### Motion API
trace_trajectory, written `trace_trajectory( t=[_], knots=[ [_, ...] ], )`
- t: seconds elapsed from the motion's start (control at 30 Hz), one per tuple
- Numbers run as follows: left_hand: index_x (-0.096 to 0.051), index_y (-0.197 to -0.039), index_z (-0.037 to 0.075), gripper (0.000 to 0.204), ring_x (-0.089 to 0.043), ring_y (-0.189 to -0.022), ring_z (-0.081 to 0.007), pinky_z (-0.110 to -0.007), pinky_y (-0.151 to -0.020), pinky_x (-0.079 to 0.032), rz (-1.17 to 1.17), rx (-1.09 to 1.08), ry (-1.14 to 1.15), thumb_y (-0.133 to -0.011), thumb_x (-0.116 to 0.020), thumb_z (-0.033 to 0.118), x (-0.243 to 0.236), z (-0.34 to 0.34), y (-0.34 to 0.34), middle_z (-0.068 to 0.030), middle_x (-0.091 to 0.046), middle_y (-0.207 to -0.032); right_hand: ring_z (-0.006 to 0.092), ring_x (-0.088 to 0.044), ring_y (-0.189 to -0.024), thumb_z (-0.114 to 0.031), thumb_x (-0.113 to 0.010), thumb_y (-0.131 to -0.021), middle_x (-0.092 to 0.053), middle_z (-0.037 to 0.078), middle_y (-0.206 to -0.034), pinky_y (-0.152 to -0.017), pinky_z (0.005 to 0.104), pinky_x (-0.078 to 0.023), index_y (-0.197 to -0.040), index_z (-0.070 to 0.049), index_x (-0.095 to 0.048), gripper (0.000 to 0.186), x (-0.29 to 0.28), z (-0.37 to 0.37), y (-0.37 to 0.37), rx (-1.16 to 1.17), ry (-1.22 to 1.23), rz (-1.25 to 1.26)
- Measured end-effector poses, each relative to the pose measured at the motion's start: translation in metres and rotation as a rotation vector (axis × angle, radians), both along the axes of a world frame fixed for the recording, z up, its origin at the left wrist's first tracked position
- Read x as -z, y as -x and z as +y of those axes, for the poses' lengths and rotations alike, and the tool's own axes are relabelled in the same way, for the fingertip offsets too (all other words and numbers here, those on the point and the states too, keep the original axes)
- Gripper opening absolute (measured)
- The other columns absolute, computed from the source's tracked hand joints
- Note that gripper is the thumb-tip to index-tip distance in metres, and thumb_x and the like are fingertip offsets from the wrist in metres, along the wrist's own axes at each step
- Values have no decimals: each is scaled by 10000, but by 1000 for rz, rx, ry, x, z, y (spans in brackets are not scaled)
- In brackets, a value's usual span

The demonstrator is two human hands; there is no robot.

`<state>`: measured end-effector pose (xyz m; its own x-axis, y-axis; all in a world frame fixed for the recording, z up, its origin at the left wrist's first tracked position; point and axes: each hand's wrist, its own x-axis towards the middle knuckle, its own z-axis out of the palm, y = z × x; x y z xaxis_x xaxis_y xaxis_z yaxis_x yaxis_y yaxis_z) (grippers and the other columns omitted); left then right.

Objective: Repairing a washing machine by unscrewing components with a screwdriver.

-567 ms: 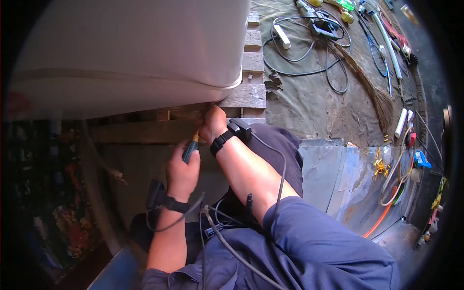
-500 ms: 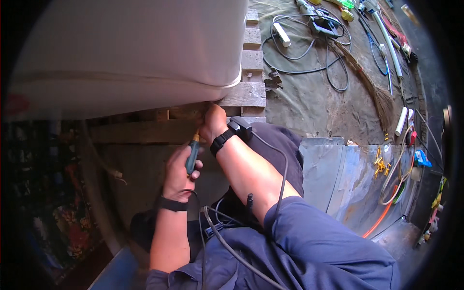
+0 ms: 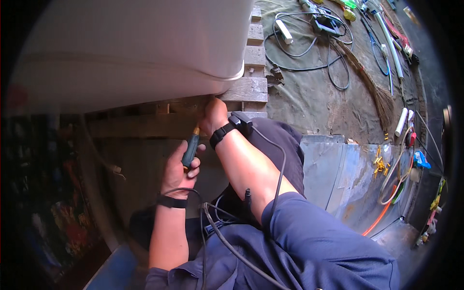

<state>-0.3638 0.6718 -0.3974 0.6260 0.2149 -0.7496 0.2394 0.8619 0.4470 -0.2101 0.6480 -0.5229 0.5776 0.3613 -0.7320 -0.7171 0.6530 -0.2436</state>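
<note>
A dark green screwdriver handle (image 3: 190,151) with an orange-yellow collar points up toward the white container's underside. My left hand (image 3: 177,167) grips it between thumb and fingers, with one fingertip showing beyond the handle. Just above, at the collar's end, is my right hand (image 3: 213,116), curled under the lower edge of the large white container (image 3: 159,53). Its fingers are hidden by the hand itself and the shadow, so what they touch does not show. The screwdriver's tip is out of sight too. Beneath the container lies a wooden pallet (image 3: 246,90).
Black cables (image 3: 232,246) cross my lap. At the right are a straw broom (image 3: 369,84), a power tool (image 3: 325,24) with a coiled cord, a white power strip (image 3: 283,32) and several brass-coloured pieces (image 3: 380,164) on metal sheeting. Dark clutter (image 3: 53,193) fills the left.
My left hand has shifted slightly on the screwdriver handle, and its fingers have changed position around it. The right hand stays under the container's edge.
</note>
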Motion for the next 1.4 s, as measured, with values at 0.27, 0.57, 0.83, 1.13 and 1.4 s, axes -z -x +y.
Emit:
trace_trajectory(
  t=[0.27,0.57,0.83,1.13,1.4],
  knots=[
    [-550,-1229,75,449,-597,-817,-439,-483,-695,-508,60,712,-1946,-788,-619,127,12,-21,-23,-201,-612,-939,147,-437,-538,-231,-461,-953,-480,8,-668,-459,289,-333,-831,-116,-524,180,-18,-19,-4,-95,55,-27],
    [-568,-1165,59,324,-548,-559,-132,-238,-444,-415,110,216,-523,-894,-630,224,18,-30,-8,-91,-616,-844,116,-375,-472,-240,-431,-962,-440,-17,-656,-411,261,-297,-812,-145,-474,184,-29,-30,-5,-140,96,-15],
    [-564,-1155,53,325,-525,-551,-104,-220,-430,-401,88,736,-1911,-898,-629,242,14,-32,-16,-71,-609,-852,116,-354,-484,-246,-412,-981,-412,-15,-644,-423,258,-286,-847,-136,-477,185,-33,-24,-7,-93,74,5],
    [-551,-1039,44,258,-419,-447,-56,-187,-366,-297,26,-5,-21,-912,-616,260,21,-10,-12,-70,-594,-791,101,-359,-486,-209,-430,-975,-405,-31,-634,-419,247,-282,-830,-143,-481,167,-34,-23,-8,-73,-9,57],
    [-571,-1090,67,362,-583,-594,-210,-351,-552,-485,-64,793,-2142,-834,-694,291,23,11,-16,-111,-587,-764,78,-423,-542,-153,-442,-978,-475,-30,-716,-473,210,-364,-880,-125,-502,118,-41,-18,-12,130,-128,176]
  ],
)
